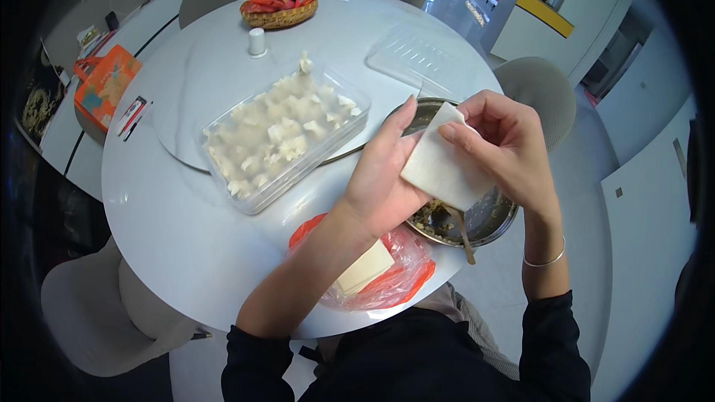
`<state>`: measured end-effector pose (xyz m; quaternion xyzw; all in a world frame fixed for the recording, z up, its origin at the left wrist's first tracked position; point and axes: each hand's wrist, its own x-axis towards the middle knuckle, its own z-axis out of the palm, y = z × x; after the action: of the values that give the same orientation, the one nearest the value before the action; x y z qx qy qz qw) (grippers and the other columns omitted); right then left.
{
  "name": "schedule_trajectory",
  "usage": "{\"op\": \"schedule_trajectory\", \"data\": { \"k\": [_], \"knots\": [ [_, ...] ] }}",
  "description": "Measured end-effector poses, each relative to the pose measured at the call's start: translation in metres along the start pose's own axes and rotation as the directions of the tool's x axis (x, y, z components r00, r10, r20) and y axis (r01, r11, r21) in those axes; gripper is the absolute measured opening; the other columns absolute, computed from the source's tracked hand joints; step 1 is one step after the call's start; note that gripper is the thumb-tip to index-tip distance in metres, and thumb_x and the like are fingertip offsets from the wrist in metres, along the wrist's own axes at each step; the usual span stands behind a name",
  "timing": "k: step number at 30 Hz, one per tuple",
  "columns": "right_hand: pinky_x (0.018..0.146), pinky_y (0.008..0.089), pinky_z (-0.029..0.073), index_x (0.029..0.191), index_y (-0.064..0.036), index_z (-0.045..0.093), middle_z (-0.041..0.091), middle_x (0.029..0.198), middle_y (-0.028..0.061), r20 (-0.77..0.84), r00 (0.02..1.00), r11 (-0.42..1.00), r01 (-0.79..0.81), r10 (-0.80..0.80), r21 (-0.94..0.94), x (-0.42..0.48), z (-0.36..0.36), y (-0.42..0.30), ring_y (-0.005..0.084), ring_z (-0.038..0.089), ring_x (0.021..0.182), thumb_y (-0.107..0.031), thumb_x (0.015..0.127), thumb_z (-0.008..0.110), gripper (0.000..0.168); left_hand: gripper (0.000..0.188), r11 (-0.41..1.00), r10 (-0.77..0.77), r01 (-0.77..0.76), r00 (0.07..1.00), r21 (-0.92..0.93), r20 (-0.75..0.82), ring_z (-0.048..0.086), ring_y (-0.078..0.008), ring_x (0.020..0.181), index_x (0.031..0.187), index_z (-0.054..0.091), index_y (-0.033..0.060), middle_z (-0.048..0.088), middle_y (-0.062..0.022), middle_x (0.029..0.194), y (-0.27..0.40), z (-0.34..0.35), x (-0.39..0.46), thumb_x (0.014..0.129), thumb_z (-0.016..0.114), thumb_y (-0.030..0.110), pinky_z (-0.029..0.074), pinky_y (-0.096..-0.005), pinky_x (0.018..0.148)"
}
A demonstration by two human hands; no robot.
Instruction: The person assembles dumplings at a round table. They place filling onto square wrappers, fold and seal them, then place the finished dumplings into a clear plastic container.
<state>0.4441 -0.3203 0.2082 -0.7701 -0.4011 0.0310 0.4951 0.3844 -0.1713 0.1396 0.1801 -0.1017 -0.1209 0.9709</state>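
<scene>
A square dough wrapper (447,164) lies on the palm of my left hand (385,173), whose thumb stands apart from it. My right hand (505,145) pinches the wrapper's upper edge between thumb and fingers. Behind both hands is a metal bowl (491,220) of chopped filling (433,216), with a spoon (463,237) leaning on its rim. A stack of wrappers (366,268) sits on a red and clear plastic bag (410,273), partly behind my left forearm. Folded dumplings (287,134) fill a clear plastic container (346,128) to the left.
The container rests partly on a round turntable (181,139) on the white table (162,245). A clear plastic lid (408,58), a white cylindrical holder (257,43) and a fruit basket (282,17) stand farther back. A marker pen (134,123) lies at the left edge. Chairs (539,89) surround the table.
</scene>
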Motion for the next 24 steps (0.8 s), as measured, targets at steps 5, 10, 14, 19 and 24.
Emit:
{"op": "schedule_trajectory", "data": {
  "k": [5, 10, 14, 19, 24],
  "knots": [
    [0.057, 0.0195, 0.045, 0.085, 0.003, 0.066, 0.062, 0.071, -0.0007, 0.015, 0.999, 0.999, 0.038, -0.038, -0.024, -0.001, -0.006, -0.014, 0.0023, 0.055, 0.066, -0.012, 0.087, 0.072, 0.016, 0.079, 1.0, -0.009, 0.008, 0.999, 0.027, 0.032, 0.051, -0.0245, 0.126, 0.139, 0.043, -0.006, 0.052, -0.0139, 0.135, 0.004, -0.009, -0.001, 0.098, 0.034, 0.061, 0.035, -0.0433, 0.11],
    [0.057, 0.02, 0.044, 0.082, 0.001, 0.064, 0.06, 0.071, -0.0019, 0.185, 0.983, 0.999, 0.018, -0.009, -0.047, 0.006, 0.002, -0.028, 0.0022, 0.052, 0.064, -0.015, 0.085, 0.076, 0.02, 0.078, 0.997, 0.01, -0.017, 0.996, -0.069, -0.087, 0.052, -0.026, 0.124, 0.137, 0.046, -0.0042, 0.054, -0.0141, 0.132, 0.0, -0.006, -0.004, 0.097, 0.035, 0.063, 0.036, -0.0414, 0.109],
    [0.056, 0.0225, 0.043, 0.082, 0.001, 0.063, 0.056, 0.066, 0.0015, 0.086, 0.993, 0.935, 0.102, -0.077, -0.339, 0.018, 0.004, -0.015, 0.0055, 0.048, 0.06, -0.016, 0.084, 0.077, 0.022, 0.08, 0.989, 0.041, -0.036, 0.999, -0.142, 0.032, 0.046, -0.028, 0.132, 0.145, 0.035, 0.0009, 0.046, -0.0141, 0.142, -0.006, 0.0, -0.006, 0.096, 0.038, 0.064, 0.035, -0.0451, 0.112],
    [0.056, 0.0247, 0.044, 0.084, 0.002, 0.064, 0.056, 0.064, 0.005, 0.045, 0.998, 0.893, 0.066, -0.051, -0.445, 0.016, -0.002, -0.005, 0.0084, 0.049, 0.058, -0.016, 0.082, 0.076, 0.022, 0.061, 0.993, 0.052, -0.052, 0.999, 0.104, 0.008, 0.041, -0.0274, 0.138, 0.149, 0.03, 0.0026, 0.04, -0.0136, 0.147, -0.012, 0.002, -0.003, 0.104, 0.042, 0.042, 0.036, -0.0464, 0.113],
    [0.055, 0.029, 0.047, 0.081, 0.002, 0.067, 0.062, 0.062, 0.0096, -0.109, 0.994, 0.919, -0.035, -0.008, -0.392, 0.008, -0.016, 0.006, 0.0148, 0.059, 0.056, -0.02, 0.081, 0.075, 0.023, 0.051, 0.996, 0.044, -0.036, 0.995, 0.085, -0.085, 0.042, -0.0291, 0.137, 0.146, 0.031, -0.0009, 0.042, -0.0157, 0.147, -0.016, 0.003, -0.003, 0.108, 0.035, 0.032, 0.034, -0.0487, 0.115]
  ]
}}
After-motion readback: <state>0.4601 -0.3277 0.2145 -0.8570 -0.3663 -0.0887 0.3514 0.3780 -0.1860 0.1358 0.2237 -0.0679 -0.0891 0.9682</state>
